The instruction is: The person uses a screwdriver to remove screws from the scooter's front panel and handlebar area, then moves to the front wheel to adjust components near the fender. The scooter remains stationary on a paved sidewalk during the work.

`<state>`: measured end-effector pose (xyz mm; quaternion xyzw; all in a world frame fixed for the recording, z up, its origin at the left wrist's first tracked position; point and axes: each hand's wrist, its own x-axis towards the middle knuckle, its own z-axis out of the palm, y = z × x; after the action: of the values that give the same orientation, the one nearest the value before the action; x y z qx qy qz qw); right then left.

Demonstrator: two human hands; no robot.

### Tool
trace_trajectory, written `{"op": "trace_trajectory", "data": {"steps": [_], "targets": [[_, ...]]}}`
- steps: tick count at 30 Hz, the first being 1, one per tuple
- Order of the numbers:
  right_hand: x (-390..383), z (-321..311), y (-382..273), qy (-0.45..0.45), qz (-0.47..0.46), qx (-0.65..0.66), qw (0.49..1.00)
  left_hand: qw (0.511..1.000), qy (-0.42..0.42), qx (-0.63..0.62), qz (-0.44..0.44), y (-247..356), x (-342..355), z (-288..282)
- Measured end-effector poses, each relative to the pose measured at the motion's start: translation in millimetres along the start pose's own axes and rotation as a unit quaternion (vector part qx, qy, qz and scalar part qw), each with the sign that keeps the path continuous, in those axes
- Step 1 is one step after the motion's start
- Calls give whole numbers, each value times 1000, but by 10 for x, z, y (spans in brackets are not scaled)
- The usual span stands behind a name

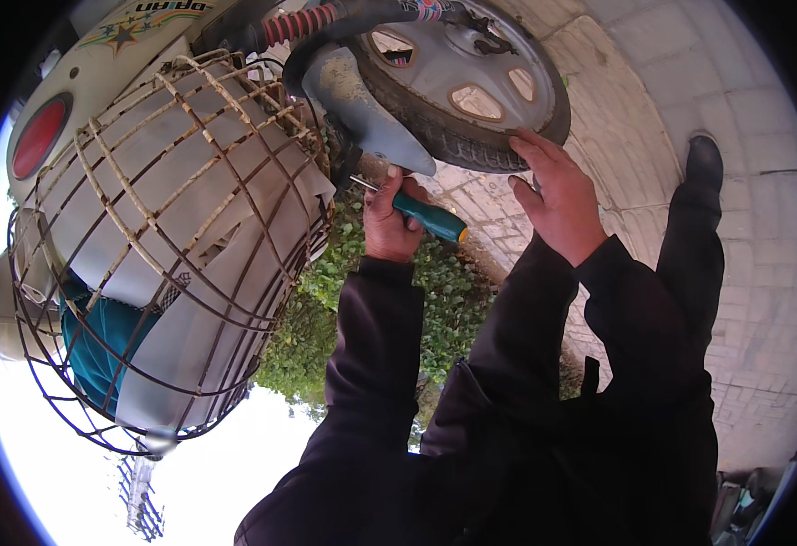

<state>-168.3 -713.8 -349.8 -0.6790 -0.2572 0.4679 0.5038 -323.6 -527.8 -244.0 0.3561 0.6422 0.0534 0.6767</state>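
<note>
My left hand (391, 223) is closed around a screwdriver (436, 218) with a green handle and a yellow end. Its metal shaft points up and left toward the lower edge of a grey, mud-stained mudguard (355, 96); the tip's contact is unclear. Above and right of it is a scooter wheel (430, 114) with a black tyre and grey rim. My right hand (562, 200) is at the tyre's lower edge, fingertips against the rubber, thumb apart and nothing held.
A rusty wire basket (157, 218) fills the left, with a teal item (111, 346) inside. Behind it is the pale scooter body with a red light (41, 136). A red-coiled shock absorber (300, 25) runs above the mudguard. Green plants (448, 318) and paving (762, 273) lie below.
</note>
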Motion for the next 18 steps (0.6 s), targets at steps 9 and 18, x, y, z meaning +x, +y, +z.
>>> {"op": "trace_trajectory", "data": {"steps": [9,18], "targets": [[73,-47,-500,101,-39,269,957,993,85,17,85,-125,3,-204],[749,518,-975,95,-242,109,959,973,-27,-79,214,-52,-88,-409]]}}
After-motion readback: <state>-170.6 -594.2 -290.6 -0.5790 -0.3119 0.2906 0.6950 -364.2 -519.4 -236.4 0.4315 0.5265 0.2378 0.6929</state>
